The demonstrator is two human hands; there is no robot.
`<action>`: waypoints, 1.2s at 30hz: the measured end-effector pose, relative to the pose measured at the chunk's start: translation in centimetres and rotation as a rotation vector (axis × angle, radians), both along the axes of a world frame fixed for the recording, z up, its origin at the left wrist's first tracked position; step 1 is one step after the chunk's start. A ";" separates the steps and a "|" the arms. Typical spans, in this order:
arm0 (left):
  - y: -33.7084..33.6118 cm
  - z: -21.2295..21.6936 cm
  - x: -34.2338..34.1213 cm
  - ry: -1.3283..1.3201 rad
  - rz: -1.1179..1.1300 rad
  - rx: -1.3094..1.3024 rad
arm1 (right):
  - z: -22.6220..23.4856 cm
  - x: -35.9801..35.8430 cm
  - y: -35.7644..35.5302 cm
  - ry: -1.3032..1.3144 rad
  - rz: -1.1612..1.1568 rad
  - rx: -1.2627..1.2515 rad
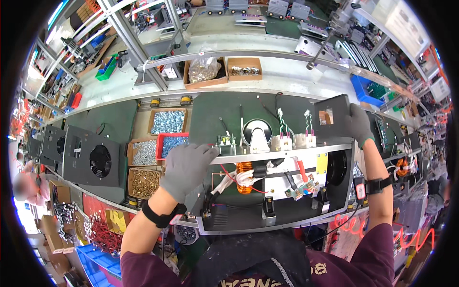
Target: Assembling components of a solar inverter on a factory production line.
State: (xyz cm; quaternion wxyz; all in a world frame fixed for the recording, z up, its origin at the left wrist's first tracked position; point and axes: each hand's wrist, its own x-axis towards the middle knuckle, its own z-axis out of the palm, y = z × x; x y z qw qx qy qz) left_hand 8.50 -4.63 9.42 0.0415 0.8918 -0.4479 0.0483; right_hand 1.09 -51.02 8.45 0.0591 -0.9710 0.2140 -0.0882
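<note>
My left hand (187, 168), in a grey glove, is closed over the left end of a long metal panel (287, 155). Along this panel stand a round dark part with a white bracket (259, 141), white terminal blocks (283, 142) and thin wires. My right hand (359, 126), gloved too, grips the edge of a black end plate (331, 115) with a square opening, at the panel's right end. Directly below the panel sits an open black metal housing (239, 217). Inside it show a copper-wound coil (244, 178), white and red cables and a fan (337, 167). My fingertips are partly hidden.
Left of the panel are cardboard trays of screws (167, 122) and a red bin (173, 143). Farther left stands another black housing with a fan (95, 160). A metal rail (267, 53) crosses behind, with parts boxes (245, 69) beyond; a blue bin (366, 91) lies right.
</note>
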 end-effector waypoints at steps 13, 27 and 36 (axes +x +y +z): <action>4.6 0.9 -9.4 0.117 -0.068 0.033 | -2.8 -19.6 14.2 -0.786 -0.136 0.404; -18.6 -1.5 17.1 0.841 0.040 -0.193 | 2.9 -15.9 7.2 -0.918 -0.159 0.382; -30.1 -17.8 20.8 1.534 0.353 -0.276 | 0.2 -17.4 2.1 -0.876 -0.573 0.410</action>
